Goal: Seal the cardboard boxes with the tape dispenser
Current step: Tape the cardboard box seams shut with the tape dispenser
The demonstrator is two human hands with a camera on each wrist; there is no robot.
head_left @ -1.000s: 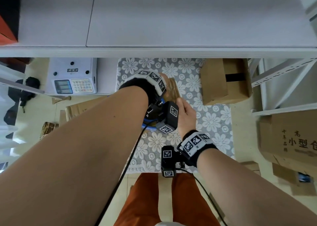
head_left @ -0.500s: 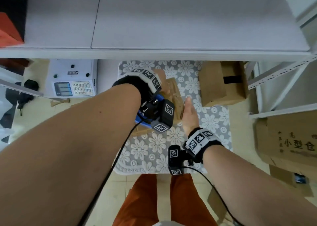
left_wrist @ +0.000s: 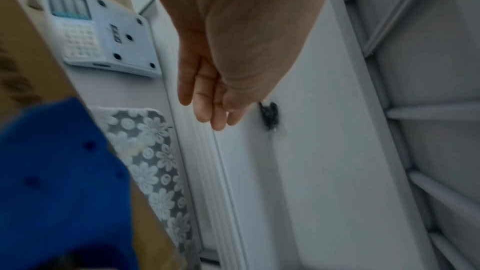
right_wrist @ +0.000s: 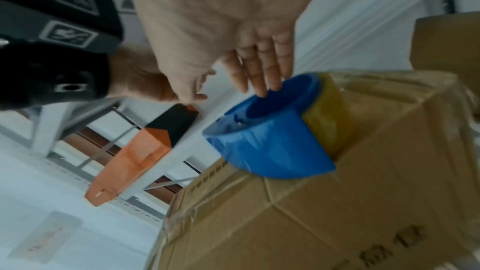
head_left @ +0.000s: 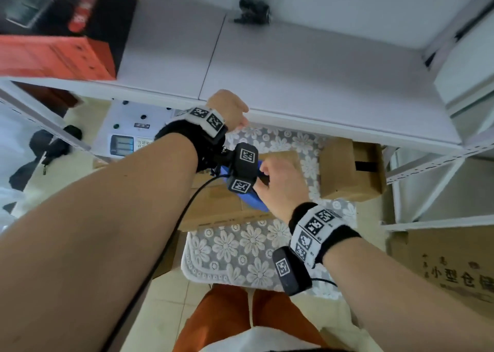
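Note:
A blue tape dispenser with a yellowish tape roll lies on top of a brown cardboard box that sits on a floral mat. My right hand is over the dispenser, and its straight fingertips touch the blue rim. My left hand is raised off the box at the front edge of the white shelf. Its fingers hang straight and hold nothing. Clear tape wraps the box. The dispenser shows blurred at the lower left of the left wrist view.
A second cardboard box stands at the mat's far right. A white scale is at the left under the shelf. A red and black carton and a small black object sit on the shelf. A printed carton is on the right.
My left hand has lifted off the dispenser and box up to the shelf edge. My right hand has moved left onto the dispenser. The head view has tilted upward.

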